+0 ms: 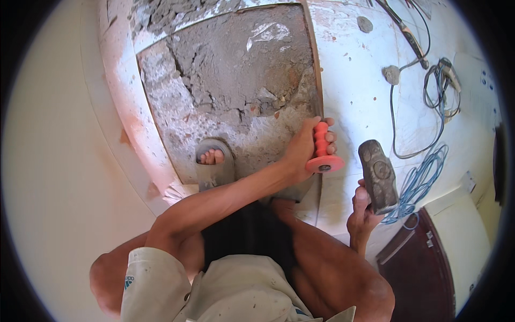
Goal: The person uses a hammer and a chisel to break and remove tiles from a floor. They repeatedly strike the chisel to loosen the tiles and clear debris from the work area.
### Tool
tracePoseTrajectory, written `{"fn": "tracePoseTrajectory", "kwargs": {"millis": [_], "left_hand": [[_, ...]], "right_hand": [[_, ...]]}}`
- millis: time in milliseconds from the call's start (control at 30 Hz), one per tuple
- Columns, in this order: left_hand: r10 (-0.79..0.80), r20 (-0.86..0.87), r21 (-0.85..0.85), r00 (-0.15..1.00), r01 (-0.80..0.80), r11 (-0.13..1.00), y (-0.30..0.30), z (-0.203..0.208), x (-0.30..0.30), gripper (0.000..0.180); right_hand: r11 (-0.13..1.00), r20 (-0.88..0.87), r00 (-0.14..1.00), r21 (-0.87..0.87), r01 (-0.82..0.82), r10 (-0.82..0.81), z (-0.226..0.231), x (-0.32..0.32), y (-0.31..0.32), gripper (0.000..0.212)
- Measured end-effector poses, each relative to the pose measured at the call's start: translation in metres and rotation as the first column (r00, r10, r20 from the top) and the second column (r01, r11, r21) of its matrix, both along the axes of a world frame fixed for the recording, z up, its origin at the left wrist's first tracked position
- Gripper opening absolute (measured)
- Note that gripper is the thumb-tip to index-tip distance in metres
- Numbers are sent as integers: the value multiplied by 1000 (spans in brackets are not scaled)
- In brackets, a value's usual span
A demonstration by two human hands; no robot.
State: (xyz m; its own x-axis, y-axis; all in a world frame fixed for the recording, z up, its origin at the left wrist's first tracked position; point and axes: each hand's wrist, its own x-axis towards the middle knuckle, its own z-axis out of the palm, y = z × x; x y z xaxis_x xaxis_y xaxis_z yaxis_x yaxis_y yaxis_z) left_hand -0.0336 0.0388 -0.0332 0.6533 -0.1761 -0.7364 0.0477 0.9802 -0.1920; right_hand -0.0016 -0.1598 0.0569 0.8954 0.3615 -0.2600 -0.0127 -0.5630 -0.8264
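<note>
My left hand (311,142) is closed round the red ribbed grip of a chisel (321,140), whose round red guard faces up toward me. The chisel's blade runs away from me along the edge of the white floor tile (343,70), beside the broken-up patch; its tip is hard to make out. To the right, my right hand (363,206) grips a club hammer, with its heavy, worn metal head (379,176) raised above the tile. A gap separates the hammer head from the chisel's guard. Most of the hammer's handle is hidden by the head and my fingers.
Rough grey mortar (241,64) fills the patch ahead, with loose rubble. My sandalled foot (213,161) stands on its near part. On the right lie a power cord (393,129), a coil of blue cable (424,182), mortar lumps (391,75) and a dark red panel (421,263). A wall rises at left.
</note>
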Motion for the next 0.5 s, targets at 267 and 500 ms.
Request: {"fn": "tracePoseTrajectory", "kwargs": {"millis": [267, 500], "left_hand": [[368, 195, -319, 909, -296, 900, -1, -17, 12, 20], [524, 190, -452, 830, -400, 797, -1, -18, 16, 17]], "right_hand": [[877, 102, 959, -438, -196, 266, 7, -23, -31, 37], [695, -74, 862, -559, -452, 502, 36, -20, 13, 20]]}}
